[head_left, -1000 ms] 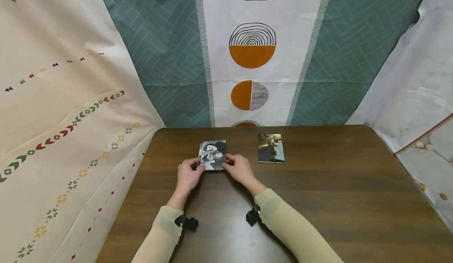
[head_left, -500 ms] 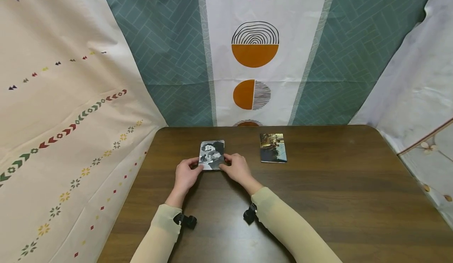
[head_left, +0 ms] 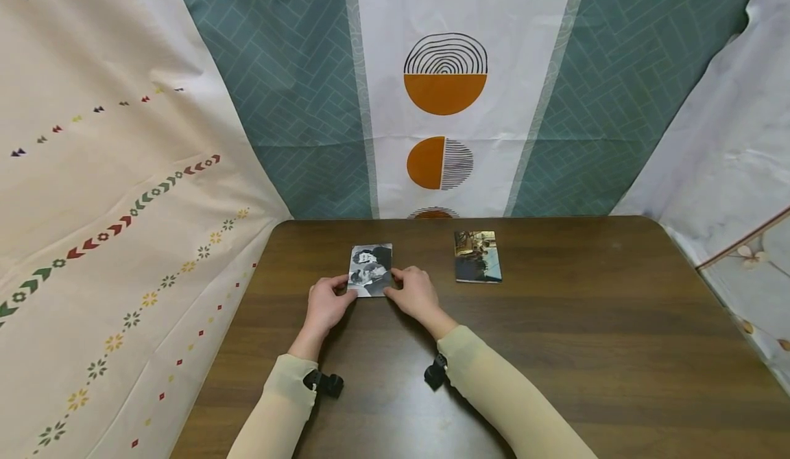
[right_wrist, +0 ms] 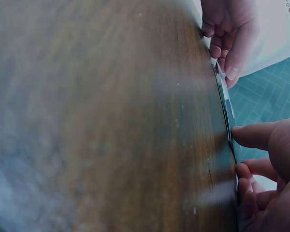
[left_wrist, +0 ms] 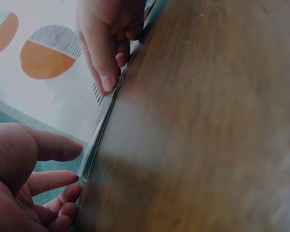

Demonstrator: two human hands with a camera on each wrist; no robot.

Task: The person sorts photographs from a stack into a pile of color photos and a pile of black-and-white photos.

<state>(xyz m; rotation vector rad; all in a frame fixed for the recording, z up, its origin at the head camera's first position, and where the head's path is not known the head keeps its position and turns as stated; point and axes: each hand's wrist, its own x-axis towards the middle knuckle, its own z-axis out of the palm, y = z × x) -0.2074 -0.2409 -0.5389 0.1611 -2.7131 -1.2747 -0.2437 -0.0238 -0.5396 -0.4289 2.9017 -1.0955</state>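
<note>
A small stack of photo cards (head_left: 370, 261), topped by a black-and-white picture of people, lies flat on the table left of centre in the head view. At its left near corner my left hand (head_left: 324, 306) holds the edge, thumb at the near side and fingers along the left side. My right hand (head_left: 417, 296) holds the right near corner in the same way. Both wrist views show the stack's thin edge low on the table, between my left hand (left_wrist: 19, 164) and my right hand (right_wrist: 280, 164). The fingertips are right at that edge.
A second stack of cards (head_left: 478, 260), with a coloured picture on top, lies to the right of my right hand. The brown wooden table (head_left: 592, 349) ends at a patterned cloth (head_left: 308, 102) behind. More cloth hangs along both sides.
A second ago a card stuck out past the stack's left side; now the edges line up. My hands have stayed at the corners, slightly closer together. The coloured stack lies still.
</note>
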